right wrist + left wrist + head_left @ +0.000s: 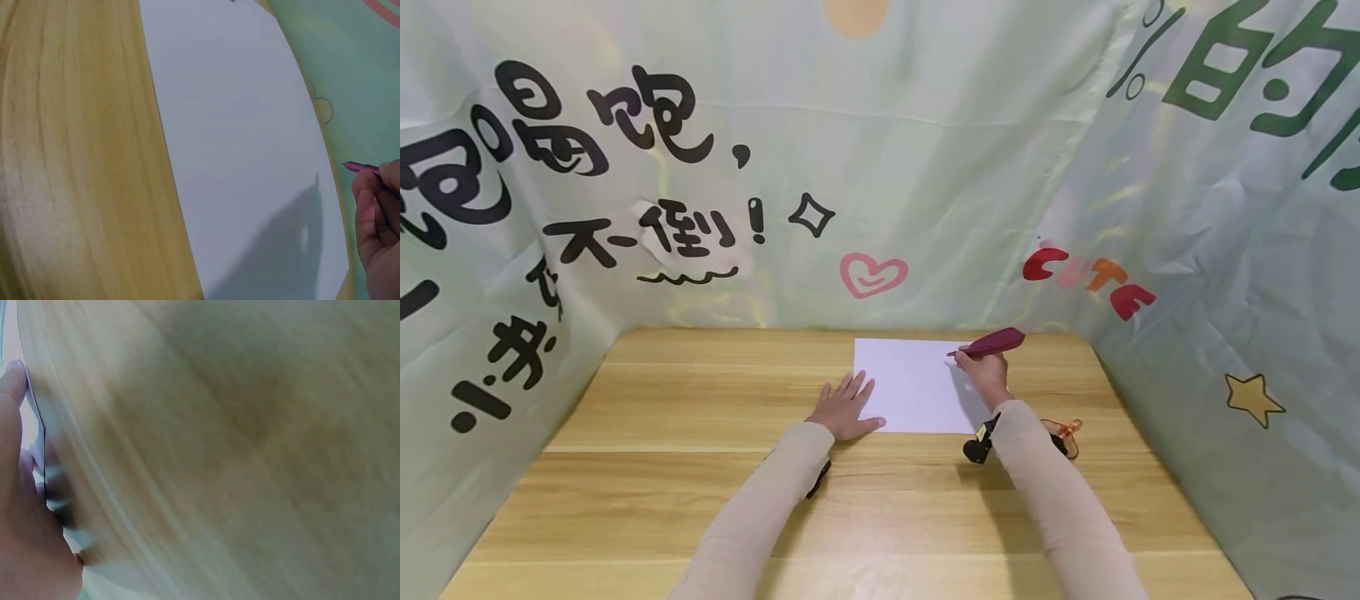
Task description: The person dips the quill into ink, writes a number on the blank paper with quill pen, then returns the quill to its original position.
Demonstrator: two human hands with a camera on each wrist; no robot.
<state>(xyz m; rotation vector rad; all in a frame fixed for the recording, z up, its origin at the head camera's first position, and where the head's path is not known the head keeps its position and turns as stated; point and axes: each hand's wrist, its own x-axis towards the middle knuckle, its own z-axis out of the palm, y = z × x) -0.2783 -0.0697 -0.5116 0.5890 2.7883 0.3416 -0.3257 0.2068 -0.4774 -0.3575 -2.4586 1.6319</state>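
Two hands at the white paper (pixel 917 385): left hand (pixel 844 408) spread flat on its edge, right hand (pixel 987 375) pinching a dark-red pen (pixel 988 342).

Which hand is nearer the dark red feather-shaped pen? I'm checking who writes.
Right. The right hand grips the dark red feather-shaped pen over the white paper sheet; the left hand rests flat at the sheet's opposite lower corner.

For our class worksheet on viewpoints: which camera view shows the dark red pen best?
The head view: the whole pen shows, gripped by the right hand over the paper. The right wrist view shows only its tip; the left wrist view shows none.
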